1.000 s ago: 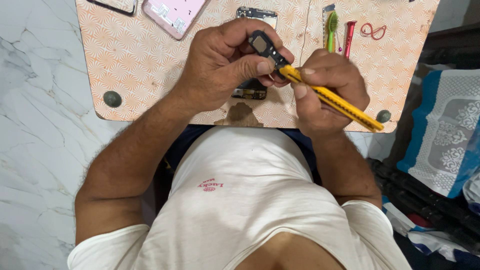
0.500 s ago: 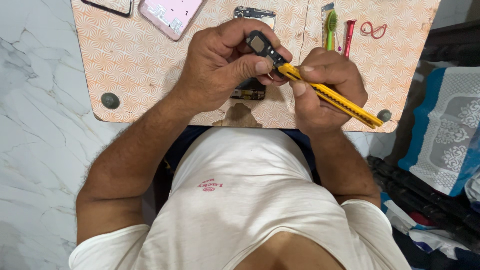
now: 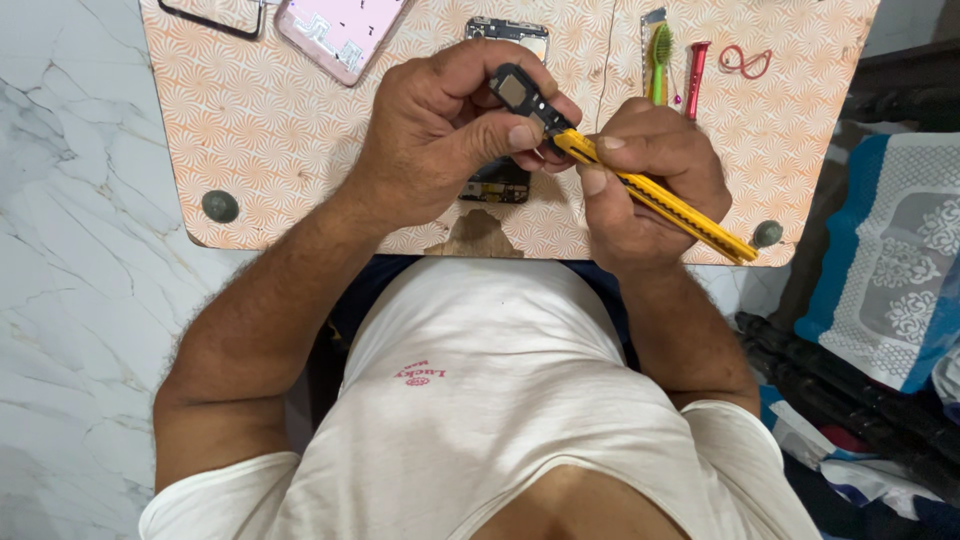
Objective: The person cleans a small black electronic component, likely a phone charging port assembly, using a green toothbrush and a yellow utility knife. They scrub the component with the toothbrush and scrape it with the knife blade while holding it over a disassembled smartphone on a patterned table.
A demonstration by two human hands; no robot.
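Note:
My left hand (image 3: 440,125) grips a small black phone part (image 3: 522,92) between thumb and fingers, held above the patterned board (image 3: 270,140). My right hand (image 3: 640,185) holds a yellow utility knife (image 3: 660,200), its tip pressed against the lower end of the black part. Under my hands lies an opened phone body (image 3: 497,185), mostly hidden by my left hand; its top end shows beyond my fingers.
A pink phone back cover (image 3: 343,30) and a dark frame (image 3: 215,15) lie at the board's far left. A green toothbrush (image 3: 660,55), a red tool (image 3: 695,65) and a red rubber band (image 3: 745,62) lie at the far right. Marble floor on the left, folded cloth on the right.
Both hands, with the part and the knife, have shifted slightly to the left and away from me; the grips are the same.

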